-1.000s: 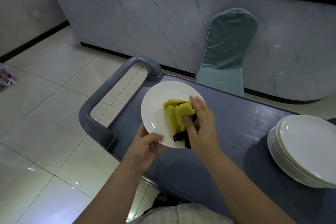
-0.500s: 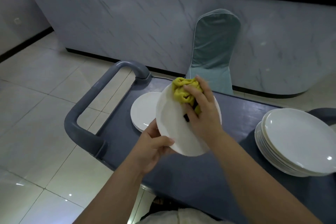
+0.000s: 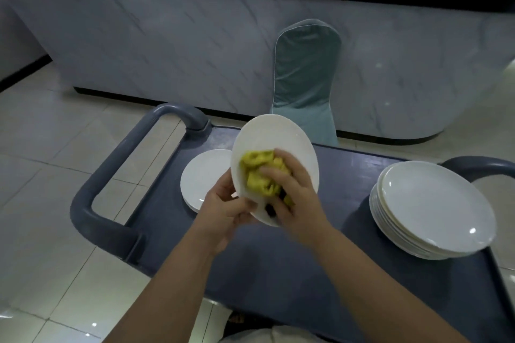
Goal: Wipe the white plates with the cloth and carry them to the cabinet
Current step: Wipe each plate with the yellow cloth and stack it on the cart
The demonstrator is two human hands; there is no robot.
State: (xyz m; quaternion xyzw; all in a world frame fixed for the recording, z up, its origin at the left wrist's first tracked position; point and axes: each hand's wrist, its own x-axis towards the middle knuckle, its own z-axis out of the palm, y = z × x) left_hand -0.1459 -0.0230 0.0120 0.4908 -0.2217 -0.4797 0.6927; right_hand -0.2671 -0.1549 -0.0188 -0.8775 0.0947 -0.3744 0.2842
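Observation:
A white plate [image 3: 271, 136] is held tilted above the grey cart [image 3: 348, 267]. My left hand [image 3: 225, 211] grips its lower left rim. My right hand [image 3: 295, 198] presses a crumpled yellow cloth [image 3: 257, 172] against the plate's face, fingers curled round the cloth. Behind the held plate, a small stack of white plates [image 3: 202, 175] lies on the cart's left side. A taller stack of white plates [image 3: 434, 203] sits at the cart's right end.
The cart's curved grey handle [image 3: 111, 175] loops out to the left over a pale tiled floor [image 3: 50, 153]. A chair with a teal cover [image 3: 306, 75] stands against a marble-faced counter [image 3: 181, 44] behind the cart.
The cloth has slid from the plate's upper edge down to its middle. The plate has turned more upright, and the view has shifted so the right stack shows more fully.

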